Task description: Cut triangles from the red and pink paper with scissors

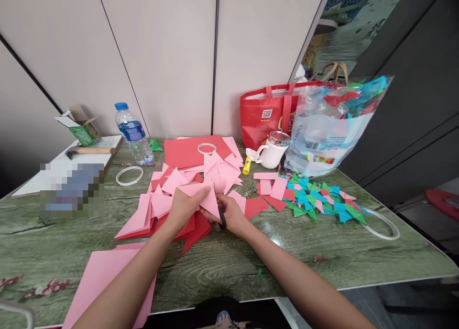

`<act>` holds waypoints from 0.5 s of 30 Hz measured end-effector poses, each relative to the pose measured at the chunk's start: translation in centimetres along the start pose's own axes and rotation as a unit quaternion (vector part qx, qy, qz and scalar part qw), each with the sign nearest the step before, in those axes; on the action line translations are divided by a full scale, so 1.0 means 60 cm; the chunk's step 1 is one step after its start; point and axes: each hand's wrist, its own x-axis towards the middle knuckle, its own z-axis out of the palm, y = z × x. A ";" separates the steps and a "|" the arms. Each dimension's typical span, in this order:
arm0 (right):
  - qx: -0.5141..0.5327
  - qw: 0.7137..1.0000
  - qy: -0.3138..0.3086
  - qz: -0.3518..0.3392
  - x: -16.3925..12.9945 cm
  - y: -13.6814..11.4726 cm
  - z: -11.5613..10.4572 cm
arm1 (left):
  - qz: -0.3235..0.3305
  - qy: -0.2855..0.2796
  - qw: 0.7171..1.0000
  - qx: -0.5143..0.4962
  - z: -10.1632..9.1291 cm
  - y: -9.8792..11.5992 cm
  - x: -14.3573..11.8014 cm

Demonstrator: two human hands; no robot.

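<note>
a: pink paper triangle held up just above the table, near the middle, over the heap of pink pieces.
b: pinched by the left hand along the top edge, thumb out front, fingers behind. looks like a grip meant to keep the sheet flat and taut.
a: right hand closed too, around something dark and thin, probably scissors, tucked against the lower edge of the same triangle. blades hidden, so cannot tell whether cutting or only resting there.
b: both hands together then, touching across the paper, each one clamped.
a: under them, red pieces poking out from beneath the pink. likely sorted by colour, loosely.
b: further back, flat red sheets with a ring of tape lying on top, maybe as a weight. another tape ring to the left, beside a water bottle.
a: to the right, a yellow glue stick, a white mug, then a scatter of green and blue triangles kept apart from the pink.
b: behind those, a clear plastic bag stuffed with folded coloured bits, and a red tote bag against the wall.
a: nearest corner, a stack of whole pink sheets within easy reach of the left arm.
</note>
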 end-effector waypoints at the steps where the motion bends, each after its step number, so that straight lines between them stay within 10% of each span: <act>1: 0.000 1.000 0.001 -0.001 0.000 0.000 0.000 | -0.001 -0.001 1.000 0.001 0.000 0.001 0.000; 15: 0.024 0.999 0.003 0.022 0.004 0.016 0.001 | -0.016 -0.037 0.998 -0.047 0.001 0.001 -0.003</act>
